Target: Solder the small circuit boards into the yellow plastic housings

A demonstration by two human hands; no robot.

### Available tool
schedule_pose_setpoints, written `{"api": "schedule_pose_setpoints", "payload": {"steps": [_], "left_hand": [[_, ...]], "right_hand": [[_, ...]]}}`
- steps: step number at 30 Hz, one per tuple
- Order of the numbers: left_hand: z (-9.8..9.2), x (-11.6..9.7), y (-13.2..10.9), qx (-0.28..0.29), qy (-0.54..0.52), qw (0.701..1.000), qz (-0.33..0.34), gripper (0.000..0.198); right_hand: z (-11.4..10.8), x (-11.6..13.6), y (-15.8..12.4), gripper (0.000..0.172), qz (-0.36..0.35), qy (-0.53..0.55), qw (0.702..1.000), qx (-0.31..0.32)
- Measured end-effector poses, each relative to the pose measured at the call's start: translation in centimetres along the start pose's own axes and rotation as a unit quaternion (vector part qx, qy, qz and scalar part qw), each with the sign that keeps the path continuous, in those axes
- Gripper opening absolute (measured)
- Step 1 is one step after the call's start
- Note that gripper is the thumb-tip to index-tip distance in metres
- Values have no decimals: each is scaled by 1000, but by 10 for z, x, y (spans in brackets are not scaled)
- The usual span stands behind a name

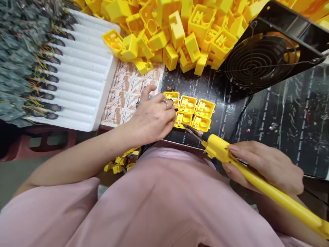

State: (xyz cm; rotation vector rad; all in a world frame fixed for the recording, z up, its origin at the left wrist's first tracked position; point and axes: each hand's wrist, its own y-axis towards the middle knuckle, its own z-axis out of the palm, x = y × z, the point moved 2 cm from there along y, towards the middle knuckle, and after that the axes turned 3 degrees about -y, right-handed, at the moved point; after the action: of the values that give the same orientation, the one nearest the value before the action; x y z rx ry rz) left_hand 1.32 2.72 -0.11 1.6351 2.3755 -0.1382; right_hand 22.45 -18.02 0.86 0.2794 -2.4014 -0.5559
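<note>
My right hand (pixel 264 166) grips a yellow soldering iron (pixel 246 171), whose metal tip points left at a cluster of several open yellow plastic housings (pixel 196 111) on a black mat (pixel 218 96). My left hand (pixel 151 116), with a ring on one finger, rests at the left side of the cluster. Its fingers are curled and pinched against the nearest housings. What they pinch is hidden.
A big heap of yellow housings (pixel 180 31) fills the back. A black fan (pixel 259 58) leans at the right. A white foam tray (pixel 82 72) with wired parts (pixel 48 68) lies at the left. More housings (pixel 120 163) sit below the table edge.
</note>
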Motion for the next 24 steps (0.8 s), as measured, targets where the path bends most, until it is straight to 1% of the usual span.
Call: {"api": "schedule_pose_setpoints", "payload": {"steps": [2,3,5,7,11,13,19,23,24], "left_hand": [[-5,-3,6,37,11,999,7,29],[-6,-5,8,53,14,998,9,28],[-8,-7,11,75,23,997,9,26],[-8,-9,13,84,36,996,13,24],[-6,-7,16,84,47,995,12,24],[-5,-6,17,84,33,996,15,26],[-4,-3,18,68,-19,997,24,29],[-5,-4,19,82,-1,996,25,27],[-6,-5,19,86,7,996,25,27]], "right_hand": [[0,3,4,66,-58,7,998,20],[-1,5,6,72,-77,5,997,23],[0,8,11,74,-90,-6,995,29],[0,10,17,65,-95,-15,995,35],[-1,14,31,36,-117,-43,991,41],[-3,14,36,28,-122,-60,989,57],[-6,15,40,27,-121,-66,988,64],[-7,16,39,27,-117,-61,988,85],[-10,16,37,26,-103,-49,991,75]]}}
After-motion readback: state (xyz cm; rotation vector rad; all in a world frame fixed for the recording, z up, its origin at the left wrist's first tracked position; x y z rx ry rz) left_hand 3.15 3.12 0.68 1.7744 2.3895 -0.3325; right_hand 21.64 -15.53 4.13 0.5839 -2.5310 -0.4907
